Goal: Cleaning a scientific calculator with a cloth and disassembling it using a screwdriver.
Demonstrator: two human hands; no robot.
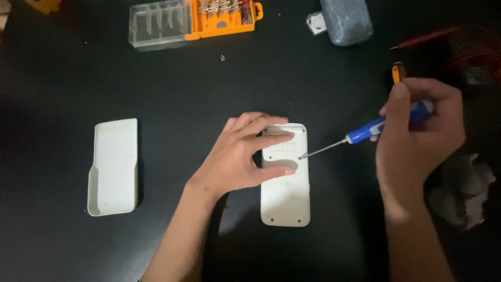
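A white rectangular device [286,201] lies back-side up on the black table, near the middle. My left hand [245,151] rests on its upper half, fingers spread over the top edge and thumb across its middle. My right hand [420,128] grips a blue-handled screwdriver [365,133] whose thin metal tip touches a hole on the device's right side. A separate white cover [114,166] lies flat to the left, apart from both hands.
An orange bit case with a clear open lid [193,20] sits at the back. A tiny screw [222,58] lies below it. A grey pouch [345,21] is at the back right, crumpled paper [467,190] at the right edge, red probes [433,36] beyond.
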